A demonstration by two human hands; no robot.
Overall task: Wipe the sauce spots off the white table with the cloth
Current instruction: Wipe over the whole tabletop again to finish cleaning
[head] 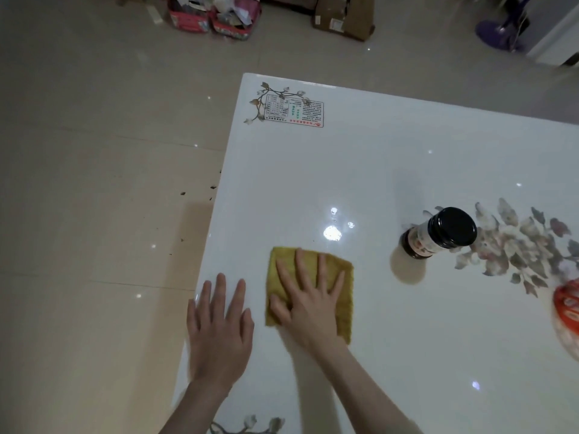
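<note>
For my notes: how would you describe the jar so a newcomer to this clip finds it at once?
The white table fills the right of the view. Right of the yellow cloth under the right hand, at the edge of the flower print, stands the jar. It is the only upright thing there, with a black lid and a pale label.

single head-worn wide-angle view, forward and down, close above the white table, right edge seemingly soft
</note>
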